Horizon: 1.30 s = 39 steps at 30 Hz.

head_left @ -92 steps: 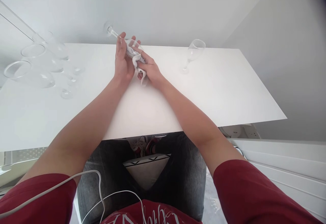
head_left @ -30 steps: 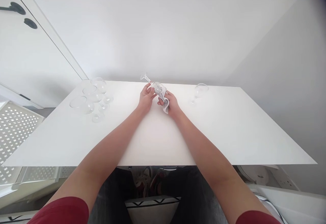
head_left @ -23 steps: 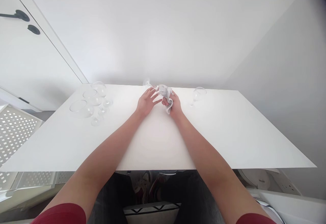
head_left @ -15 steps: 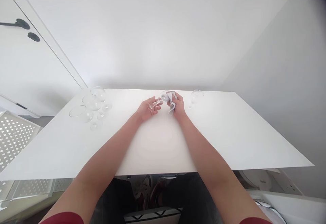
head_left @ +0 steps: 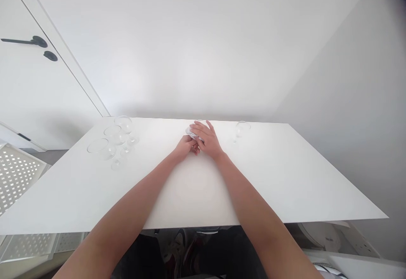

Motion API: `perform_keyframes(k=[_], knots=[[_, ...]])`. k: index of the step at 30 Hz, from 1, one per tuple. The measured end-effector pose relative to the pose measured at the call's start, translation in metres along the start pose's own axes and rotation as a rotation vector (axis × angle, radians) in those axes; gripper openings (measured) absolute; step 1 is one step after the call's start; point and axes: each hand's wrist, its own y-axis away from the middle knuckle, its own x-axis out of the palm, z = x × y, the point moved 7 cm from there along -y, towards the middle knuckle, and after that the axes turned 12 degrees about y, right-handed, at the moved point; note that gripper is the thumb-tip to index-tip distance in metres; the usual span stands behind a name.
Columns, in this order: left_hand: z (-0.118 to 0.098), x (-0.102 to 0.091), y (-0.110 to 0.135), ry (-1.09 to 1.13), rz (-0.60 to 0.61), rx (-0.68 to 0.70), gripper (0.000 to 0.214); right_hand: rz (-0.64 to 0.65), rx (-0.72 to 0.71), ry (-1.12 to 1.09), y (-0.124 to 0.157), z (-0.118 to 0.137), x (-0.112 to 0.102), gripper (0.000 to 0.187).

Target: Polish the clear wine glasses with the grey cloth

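Observation:
Over the far middle of the white table (head_left: 196, 186) my two hands meet around a clear wine glass (head_left: 193, 130). My left hand (head_left: 186, 146) is curled shut low on the glass, at its stem end. My right hand (head_left: 207, 138) lies over the bowl, its fingers wrapped down onto it. Only a small white bit of the cloth shows under those fingers; the rest is hidden by the hand. Most of the glass is covered by both hands.
A single wine glass (head_left: 241, 128) stands to the right of my hands. Three more glasses (head_left: 114, 134) are grouped at the far left of the table. A white door with a black handle (head_left: 31, 41) is on the left, and a white perforated panel (head_left: 15, 173) sits below it.
The glass has been turned from stem pointing away to stem toward my left hand. My right hand with the cloth has closed over the bowl. The camera has tilted up.

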Motion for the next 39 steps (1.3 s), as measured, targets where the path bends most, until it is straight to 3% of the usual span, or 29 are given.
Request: perform_keyframes(k=[5, 8, 14, 18, 21, 27, 30, 35, 37, 39], knots=[[-0.003, 0.001, 0.003, -0.066, -0.014, 0.052, 0.044, -0.027, 0.078, -0.089, 0.001, -0.003, 0.002, 0.039], [-0.003, -0.001, 0.003, -0.024, 0.002, 0.035, 0.043, -0.153, 0.201, -0.18, 0.002, -0.008, -0.006, 0.035], [0.003, 0.003, 0.002, 0.363, 0.1, -0.169, 0.029, -0.328, 0.442, -0.503, 0.01, -0.015, -0.018, 0.032], [0.001, 0.001, 0.003, 0.638, 0.044, -0.224, 0.019, -0.221, 0.425, -0.563, 0.007, -0.007, -0.011, 0.03], [0.001, 0.001, 0.005, 0.726, 0.031, -0.248, 0.018, -0.288, 0.512, -0.58, 0.009, -0.008, -0.008, 0.03], [0.0, 0.004, 0.005, 0.67, 0.091, -0.243, 0.023, -0.303, 0.812, -0.999, 0.019, -0.022, 0.022, 0.043], [0.0, 0.011, 0.008, 0.538, 0.194, -0.261, 0.028, -0.224, 0.937, -1.258, 0.02, -0.02, 0.035, 0.04], [0.0, 0.018, 0.012, 0.41, 0.309, -0.292, 0.031, 0.007, 0.823, -1.507, 0.008, 0.001, 0.034, 0.04], [-0.002, 0.015, 0.01, 0.422, 0.277, -0.261, 0.03, 0.01, 0.829, -1.491, 0.008, 0.001, 0.032, 0.041], [-0.003, 0.011, 0.007, 0.438, 0.226, -0.227, 0.031, -0.065, 0.85, -1.405, 0.011, -0.006, 0.028, 0.044]])
